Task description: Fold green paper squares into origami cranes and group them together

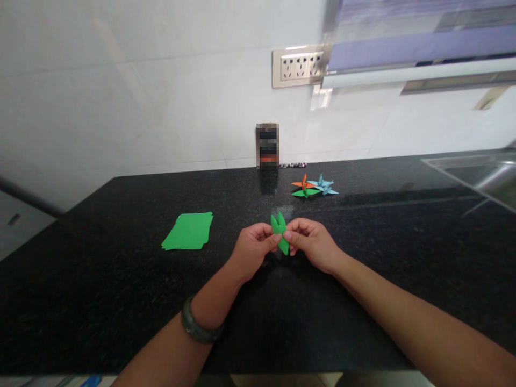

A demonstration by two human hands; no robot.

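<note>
A piece of folded green paper [280,223] is held up between both hands over the dark counter, two points at its top and one at its bottom. My left hand [255,244] pinches its left side between thumb and fingers. On the other side, my right hand [309,241] grips the right edge the same way, thumb in front. Both thumbs cover part of the paper's middle. Beyond the hands stand folded paper cranes: an orange one [303,184], a green one [305,193] and light blue ones [323,185], close together.
A stack of green paper sheets [188,231] lies left of my hands on the black countertop [121,279]. Against the wall stands a small dark blurred box [267,146], with a patterned strip [293,165] beside it. A metal sink [489,174] is at the far right, under wall sockets [299,66].
</note>
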